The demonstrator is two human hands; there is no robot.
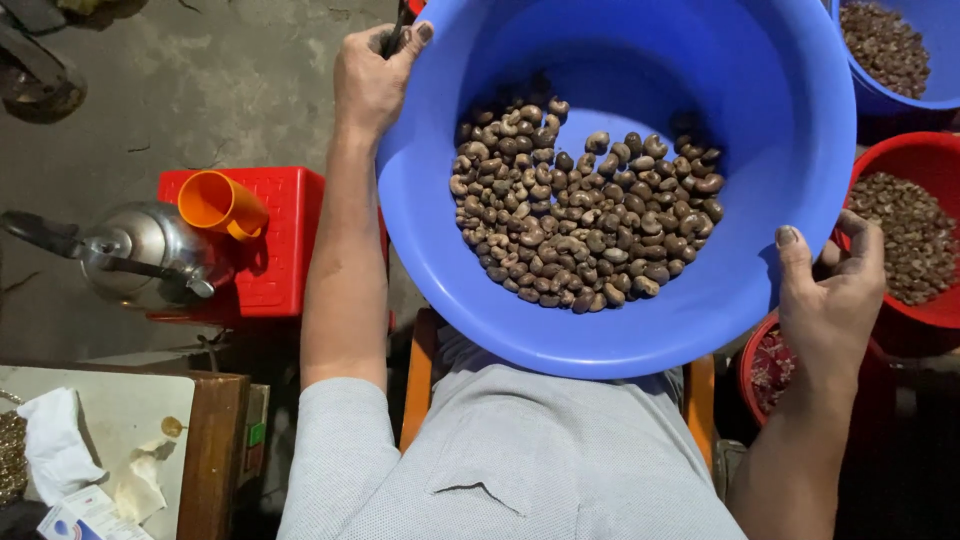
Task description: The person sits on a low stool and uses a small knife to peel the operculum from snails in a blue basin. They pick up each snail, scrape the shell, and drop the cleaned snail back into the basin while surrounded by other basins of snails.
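A large blue plastic basin (640, 330) is held in front of me over my lap, tilted slightly. A heap of brown curved nuts (580, 215) lies in its bottom. My left hand (372, 75) grips the basin's upper left rim, thumb over the edge, with a thin dark object also pinched in the fingers. My right hand (832, 295) clasps the right rim, thumb inside the basin.
A red plastic stool (285, 250) at left carries an orange cup (220, 205) and a metal kettle (145, 255). A second blue basin (900, 95) and a red basin (925, 155) of nuts stand at right. A small red bucket (755, 365) sits below. A wooden table (215, 440) holds crumpled paper.
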